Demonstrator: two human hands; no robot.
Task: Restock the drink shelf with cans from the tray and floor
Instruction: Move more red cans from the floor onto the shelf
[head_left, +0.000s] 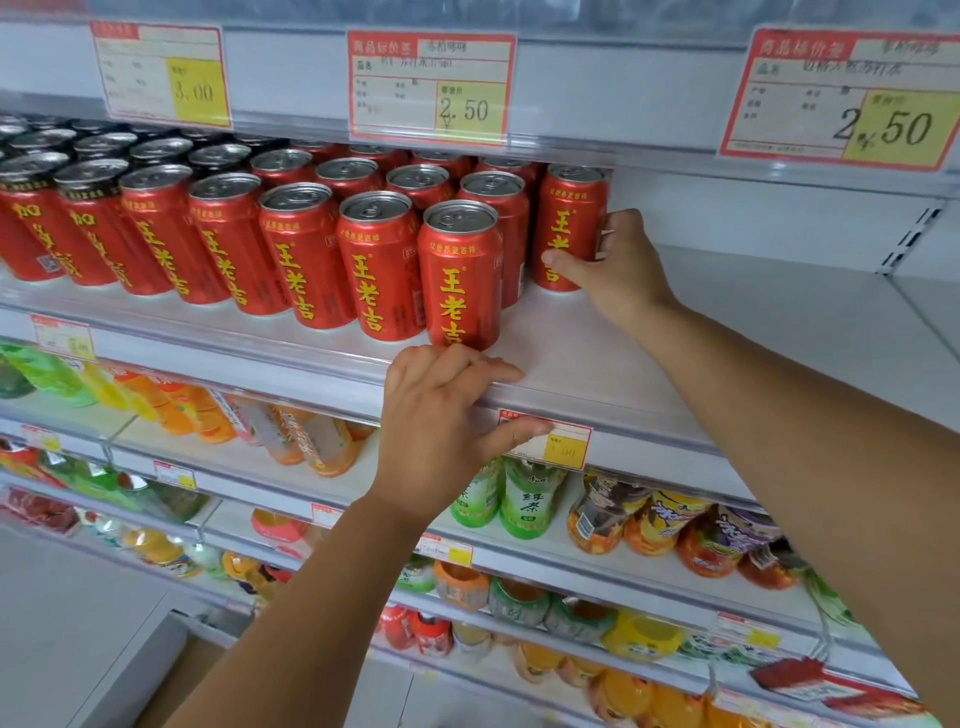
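While the right hand (618, 265) grips the upright red can (569, 208) at its 9 o'clock, the left hand (441, 431) clasps the drink shelf (582, 364) lip.

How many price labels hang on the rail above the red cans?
3 labels: left label, middle label, right label. More may lie outside view.
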